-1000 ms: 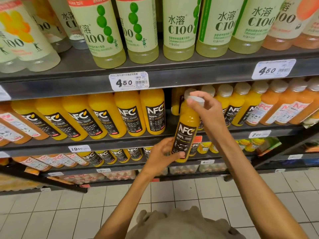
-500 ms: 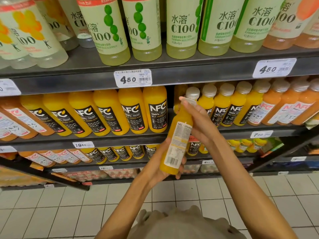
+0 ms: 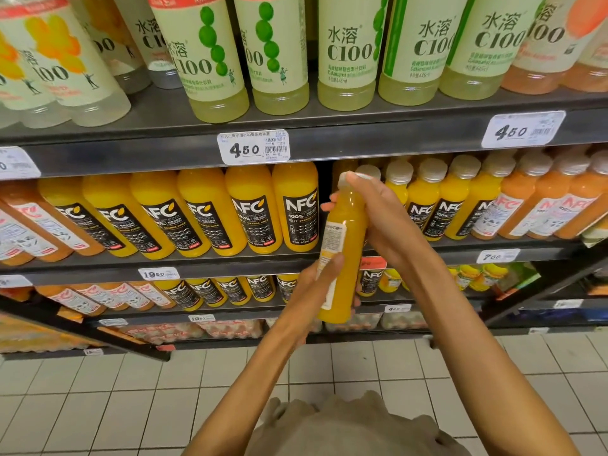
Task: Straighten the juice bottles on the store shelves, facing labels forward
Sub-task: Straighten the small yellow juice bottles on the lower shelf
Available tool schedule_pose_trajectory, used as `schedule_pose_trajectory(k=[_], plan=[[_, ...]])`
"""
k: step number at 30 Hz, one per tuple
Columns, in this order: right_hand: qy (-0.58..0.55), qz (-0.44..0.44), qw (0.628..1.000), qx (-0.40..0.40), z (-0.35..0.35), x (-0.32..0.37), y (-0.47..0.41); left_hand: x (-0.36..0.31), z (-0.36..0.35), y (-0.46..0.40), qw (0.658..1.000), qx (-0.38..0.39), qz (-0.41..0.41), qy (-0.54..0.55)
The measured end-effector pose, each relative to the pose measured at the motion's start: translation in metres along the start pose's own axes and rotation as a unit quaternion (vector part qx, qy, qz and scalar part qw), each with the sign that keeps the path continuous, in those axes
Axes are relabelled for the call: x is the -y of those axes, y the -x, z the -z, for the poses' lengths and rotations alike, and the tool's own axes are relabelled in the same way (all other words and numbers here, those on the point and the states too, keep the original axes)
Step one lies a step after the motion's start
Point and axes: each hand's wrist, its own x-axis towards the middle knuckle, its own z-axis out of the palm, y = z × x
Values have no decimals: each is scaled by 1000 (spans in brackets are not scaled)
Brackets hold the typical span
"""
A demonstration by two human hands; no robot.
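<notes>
On the top shelf (image 3: 329, 139), pale C100 bottles (image 3: 347, 54) stand in a row along the front edge, with a 4.50 price tag (image 3: 253, 148) clipped to the shelf lip below them. On the middle shelf (image 3: 210, 264), toward its left end, large NFC orange juice bottles (image 3: 253, 209) line the front edge, black labels facing out.

The left hand (image 3: 316, 284) is wrapped round the lower half of a small orange juice bottle (image 3: 342, 255), thumb pressed across its front and fingers curled behind. The bottle is held upright in the air just in front of the middle shelf's edge, off any shelf, between the large NFC bottles and the row of small ones. Its pale back label with fine print faces the camera — the black NFC face is turned away. The right hand (image 3: 381, 218) closes over the bottle's neck and white cap (image 3: 362, 174), fingertips showing on its left side.

To the right on the middle shelf, small white-capped NFC bottles (image 3: 427, 202) stand in a row, labels forward — then paler orange bottles (image 3: 539, 205) toward the right end, above a 7.00 tag (image 3: 496, 256).
</notes>
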Motion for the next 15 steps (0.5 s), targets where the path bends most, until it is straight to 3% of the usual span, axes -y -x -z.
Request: schedule_pose_trajectory(k=[3,5,7,11,15], plan=[[-141,1,990,25,2,-3,2,-3,6,5,974,141,87,152],[-170,1,985,23,2,-5,3,0,5,5,961,176,106,185],[-141,11,990,2,1,-6,2,5,4,0,974,145,91,145],[43,68,993,-81,-1,-2,4,12,6,-5,999,-33,5,-19],[79,50,992,-84,-2,4,5,11,8,-3,988,-38,-23,-147]])
